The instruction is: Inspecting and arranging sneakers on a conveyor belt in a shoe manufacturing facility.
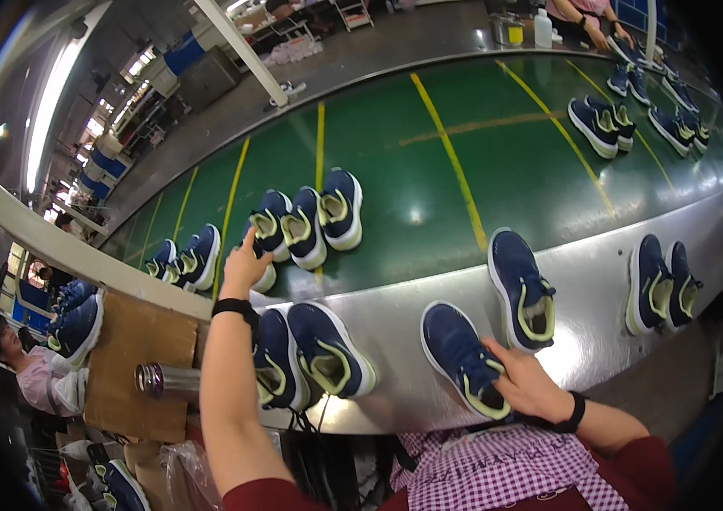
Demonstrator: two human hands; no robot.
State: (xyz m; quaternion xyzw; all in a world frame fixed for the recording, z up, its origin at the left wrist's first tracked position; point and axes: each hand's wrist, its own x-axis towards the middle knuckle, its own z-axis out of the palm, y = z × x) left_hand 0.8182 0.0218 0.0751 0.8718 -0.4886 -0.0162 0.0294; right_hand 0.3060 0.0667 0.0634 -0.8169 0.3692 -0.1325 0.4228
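My right hand is closed on the heel end of a navy sneaker with a white sole and pale lime lining, tilted over the metal ledge. Its look-alike, another sneaker, stands just beyond, toe away from me. My left hand reaches over the green belt, index finger and thumb apart. It is at a sneaker that it mostly covers; whether it bears any of that shoe's weight is hidden. Right beside stand more matching sneakers. Below my left forearm, a pair of sneakers rests on the ledge.
The green belt has yellow cross lines; more sneakers stand at its far right, near another person's hands. A pair sits on the ledge to the right. A steel flask lies by cardboard at left.
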